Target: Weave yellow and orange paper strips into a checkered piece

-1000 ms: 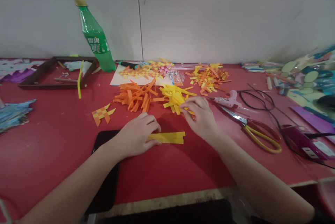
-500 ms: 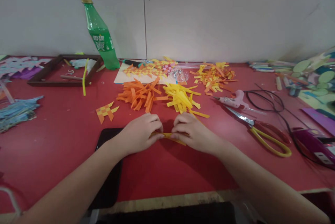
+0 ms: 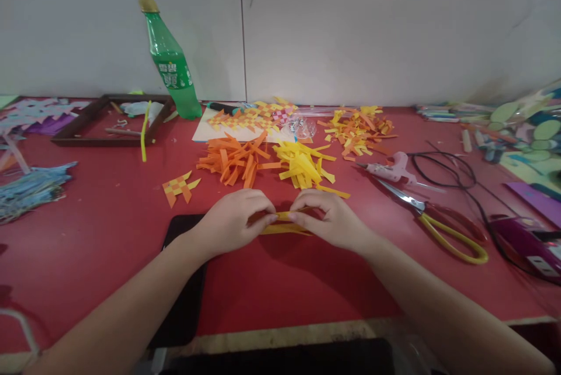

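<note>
Yellow paper strips (image 3: 287, 228) stretch between my two hands, just above the red table. My left hand (image 3: 239, 217) pinches them at one end, thumb against fingers. From the other side my right hand (image 3: 322, 216) pinches them too. The fingers hide how the strips cross or fold. Beyond my hands lie a pile of orange paper strips (image 3: 234, 159) and a pile of yellow paper strips (image 3: 304, 165). A woven orange and yellow paper fish (image 3: 179, 187) rests left of my left hand, and a black phone-like slab (image 3: 182, 287) lies under my left forearm.
Scissors (image 3: 432, 223) and a pink glue gun (image 3: 394, 169) with a black cord lie to the right. A green bottle (image 3: 175, 74) stands at the back left beside a brown frame (image 3: 65, 135). Small orange and yellow scraps (image 3: 357, 129) lie at the back.
Both hands have risen slightly, and the wrists have turned so that more of the yellow strips shows between the fingertips. The view has shifted slightly.
</note>
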`<state>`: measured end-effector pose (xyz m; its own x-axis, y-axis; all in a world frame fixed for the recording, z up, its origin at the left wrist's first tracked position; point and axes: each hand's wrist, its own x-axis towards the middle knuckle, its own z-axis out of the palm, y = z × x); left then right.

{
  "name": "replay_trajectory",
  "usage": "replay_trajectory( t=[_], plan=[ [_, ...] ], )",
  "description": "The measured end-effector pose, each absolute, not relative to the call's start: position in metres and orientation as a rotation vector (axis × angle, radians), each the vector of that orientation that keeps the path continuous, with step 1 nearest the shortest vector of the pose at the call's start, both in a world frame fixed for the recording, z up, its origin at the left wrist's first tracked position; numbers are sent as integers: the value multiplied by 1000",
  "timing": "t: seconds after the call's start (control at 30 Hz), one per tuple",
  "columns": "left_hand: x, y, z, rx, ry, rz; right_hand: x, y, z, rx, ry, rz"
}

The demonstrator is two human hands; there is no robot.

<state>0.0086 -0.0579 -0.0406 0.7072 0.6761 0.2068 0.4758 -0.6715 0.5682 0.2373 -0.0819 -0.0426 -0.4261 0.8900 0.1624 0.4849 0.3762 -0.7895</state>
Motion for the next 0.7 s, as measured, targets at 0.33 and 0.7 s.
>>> replay_trajectory(
  t=[0.33, 0.7],
  plan=[
    [8, -54, -34, 1834, 1186, 884, 238, -81, -38, -1240, -1929, 919],
    [11, -54, -42, 1690, 1169, 796, 240, -80, -44, -1348, -1707, 1128]
  ],
)
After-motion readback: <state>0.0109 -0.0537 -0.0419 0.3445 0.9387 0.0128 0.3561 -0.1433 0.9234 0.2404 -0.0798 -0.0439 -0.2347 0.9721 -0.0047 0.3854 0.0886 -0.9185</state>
